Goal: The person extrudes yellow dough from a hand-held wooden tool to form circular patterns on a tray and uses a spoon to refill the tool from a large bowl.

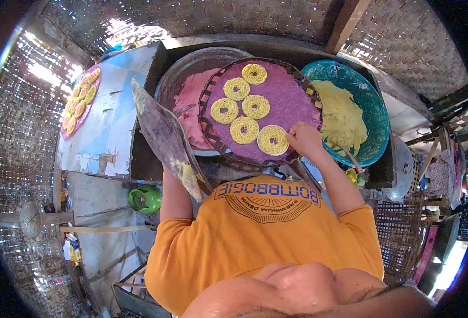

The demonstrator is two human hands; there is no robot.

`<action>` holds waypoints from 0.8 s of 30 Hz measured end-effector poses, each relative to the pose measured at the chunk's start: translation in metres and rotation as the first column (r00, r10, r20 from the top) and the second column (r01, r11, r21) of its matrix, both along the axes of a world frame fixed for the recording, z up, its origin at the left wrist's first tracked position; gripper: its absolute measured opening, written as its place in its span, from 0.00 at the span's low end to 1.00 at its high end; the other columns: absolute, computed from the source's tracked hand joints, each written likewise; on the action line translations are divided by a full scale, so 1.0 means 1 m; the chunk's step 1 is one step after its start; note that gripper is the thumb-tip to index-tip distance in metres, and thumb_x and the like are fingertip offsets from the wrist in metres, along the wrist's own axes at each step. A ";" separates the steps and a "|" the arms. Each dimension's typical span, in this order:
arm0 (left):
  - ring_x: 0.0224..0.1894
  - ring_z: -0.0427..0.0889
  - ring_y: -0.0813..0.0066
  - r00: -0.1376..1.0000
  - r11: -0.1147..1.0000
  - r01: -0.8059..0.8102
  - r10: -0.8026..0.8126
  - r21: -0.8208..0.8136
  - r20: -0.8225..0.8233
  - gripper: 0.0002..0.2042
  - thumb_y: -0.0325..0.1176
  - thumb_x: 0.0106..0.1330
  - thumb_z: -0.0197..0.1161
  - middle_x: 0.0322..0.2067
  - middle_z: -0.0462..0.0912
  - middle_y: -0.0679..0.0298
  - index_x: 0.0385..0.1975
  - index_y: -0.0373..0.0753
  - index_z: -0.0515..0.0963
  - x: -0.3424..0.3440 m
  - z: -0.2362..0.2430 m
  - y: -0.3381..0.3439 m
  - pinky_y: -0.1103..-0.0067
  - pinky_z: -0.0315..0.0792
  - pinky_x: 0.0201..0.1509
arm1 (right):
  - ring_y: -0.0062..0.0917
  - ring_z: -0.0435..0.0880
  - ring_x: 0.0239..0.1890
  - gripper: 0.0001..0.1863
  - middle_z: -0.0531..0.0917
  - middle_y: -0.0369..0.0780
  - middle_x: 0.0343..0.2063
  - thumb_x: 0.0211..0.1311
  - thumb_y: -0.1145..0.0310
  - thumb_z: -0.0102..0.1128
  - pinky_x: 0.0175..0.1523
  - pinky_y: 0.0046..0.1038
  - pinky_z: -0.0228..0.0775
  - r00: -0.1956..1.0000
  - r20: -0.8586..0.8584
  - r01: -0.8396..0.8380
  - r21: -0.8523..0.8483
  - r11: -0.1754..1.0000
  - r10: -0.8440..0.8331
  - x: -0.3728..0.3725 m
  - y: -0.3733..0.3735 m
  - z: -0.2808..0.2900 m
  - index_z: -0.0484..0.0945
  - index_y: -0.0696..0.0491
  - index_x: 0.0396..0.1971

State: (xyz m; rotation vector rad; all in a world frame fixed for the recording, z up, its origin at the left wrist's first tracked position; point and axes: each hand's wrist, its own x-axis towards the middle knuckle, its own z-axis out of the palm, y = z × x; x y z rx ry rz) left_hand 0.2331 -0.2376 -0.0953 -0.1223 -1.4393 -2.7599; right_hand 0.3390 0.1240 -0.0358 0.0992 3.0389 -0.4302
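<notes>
A round purple woven tray (289, 103) lies tilted over a metal basin and carries several yellow ring-shaped noodle cakes. My right hand (304, 139) sits at the tray's near right rim. Its fingers are curled against the edge of the nearest yellow noodle ring (272, 140). My left forearm (173, 197) runs up under a long flat brownish paddle (162, 132) smeared with yellow dough. That paddle hides my left hand, so its grip cannot be made out.
The metal basin (189, 69) under the tray holds pink dough (190, 108). A teal basin (374, 106) with yellow dough stands at the right. A pink tray of rings (80, 100) lies on the blue-white table at the left. A green gas canister (145, 199) stands below. Woven walls surround everything.
</notes>
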 end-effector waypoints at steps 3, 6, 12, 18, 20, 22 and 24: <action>0.43 0.75 0.65 1.000 1.000 0.004 -0.004 0.018 0.008 0.14 0.36 0.64 0.47 0.42 0.75 0.60 0.46 0.37 0.70 0.000 0.000 0.000 0.75 0.71 0.47 | 0.39 0.78 0.34 0.12 0.78 0.44 0.29 0.47 0.60 0.52 0.40 0.39 0.70 1.000 0.022 -0.006 -0.010 1.000 0.006 0.000 0.001 0.002 0.78 0.52 0.20; 0.43 0.74 0.65 1.000 0.999 0.003 -0.004 0.036 0.014 0.14 0.36 0.64 0.47 0.42 0.75 0.60 0.46 0.37 0.70 0.003 0.002 -0.001 0.75 0.71 0.47 | 0.40 0.78 0.33 0.12 0.79 0.44 0.29 0.47 0.60 0.52 0.40 0.39 0.70 0.997 -0.038 0.059 -0.094 0.994 -0.063 -0.004 0.009 0.002 0.78 0.52 0.19; 0.43 0.74 0.66 1.000 0.998 0.007 -0.008 0.065 0.020 0.14 0.35 0.63 0.49 0.42 0.74 0.60 0.46 0.37 0.70 0.003 0.003 -0.003 0.74 0.70 0.48 | 0.39 0.78 0.34 0.12 0.79 0.44 0.30 0.47 0.59 0.53 0.40 0.38 0.70 0.968 -0.132 0.199 -0.110 0.974 -0.213 -0.025 0.037 0.009 0.80 0.51 0.22; 0.43 0.74 0.66 1.000 0.997 0.012 -0.014 0.080 0.021 0.14 0.34 0.62 0.50 0.42 0.74 0.60 0.46 0.37 0.70 0.004 0.005 -0.005 0.74 0.70 0.48 | 0.39 0.79 0.35 0.14 0.80 0.45 0.31 0.47 0.56 0.53 0.40 0.39 0.71 0.943 -0.129 0.309 -0.012 0.951 -0.308 -0.038 0.048 -0.001 0.80 0.51 0.24; 0.44 0.74 0.66 1.000 0.996 0.010 -0.011 0.083 0.023 0.14 0.34 0.62 0.50 0.42 0.74 0.60 0.46 0.37 0.70 0.004 0.005 -0.006 0.74 0.70 0.48 | 0.40 0.79 0.34 0.13 0.80 0.45 0.28 0.46 0.57 0.53 0.40 0.39 0.71 0.937 -0.120 0.330 -0.010 0.944 -0.329 -0.038 0.040 0.003 0.80 0.51 0.23; 0.44 0.74 0.66 1.000 0.996 0.009 -0.011 0.084 0.023 0.14 0.34 0.62 0.51 0.42 0.74 0.60 0.46 0.37 0.70 0.004 0.005 -0.007 0.74 0.70 0.48 | 0.40 0.79 0.33 0.13 0.80 0.45 0.27 0.46 0.58 0.53 0.40 0.38 0.71 0.942 -0.103 0.322 -0.009 0.947 -0.321 -0.039 0.035 0.005 0.80 0.51 0.23; 0.44 0.74 0.66 1.000 0.996 0.010 -0.012 0.086 0.023 0.14 0.33 0.61 0.51 0.42 0.74 0.60 0.46 0.37 0.70 0.005 0.005 -0.007 0.74 0.70 0.48 | 0.40 0.79 0.33 0.13 0.80 0.46 0.27 0.46 0.57 0.54 0.39 0.38 0.71 0.955 -0.076 0.286 -0.010 0.958 -0.286 -0.038 0.034 0.005 0.80 0.51 0.23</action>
